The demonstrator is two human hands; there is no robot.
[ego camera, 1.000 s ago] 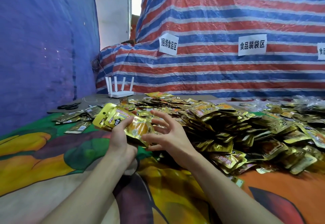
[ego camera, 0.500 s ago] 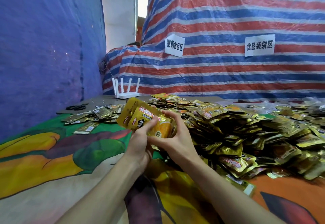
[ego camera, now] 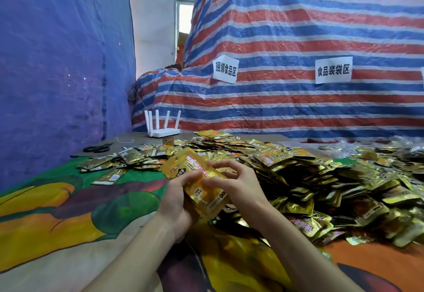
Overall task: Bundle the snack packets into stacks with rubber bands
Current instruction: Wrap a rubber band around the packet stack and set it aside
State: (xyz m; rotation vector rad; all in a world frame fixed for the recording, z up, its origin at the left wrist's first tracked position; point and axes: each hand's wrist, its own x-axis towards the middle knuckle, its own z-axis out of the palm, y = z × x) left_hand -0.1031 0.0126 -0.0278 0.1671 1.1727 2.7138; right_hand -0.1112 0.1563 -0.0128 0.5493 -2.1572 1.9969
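- Snack packets (ego camera: pixel 197 186), a small gold stack, sat tilted in your two hands above the printed cloth (ego camera: pixel 57 211), just left of the loose pile (ego camera: pixel 321 188).
- Left hand (ego camera: pixel 177 202) gripped the stack from beneath, thumb across its face.
- Right hand (ego camera: pixel 236 183) curled its fingers onto the right edge. No rubber band could be made out there.
- Judged step: squaring up before banding.
- You would have done well to tap the edges flush and clamp firmly with the left before stretching any band.
- Foil looked slick, so a slack clamp risked the middle packets sliding out.
- Best band line was probably mid-stack, away from the hang-hole end.
- Scissors (ego camera: pixel 97 148) lay well apart, far left.
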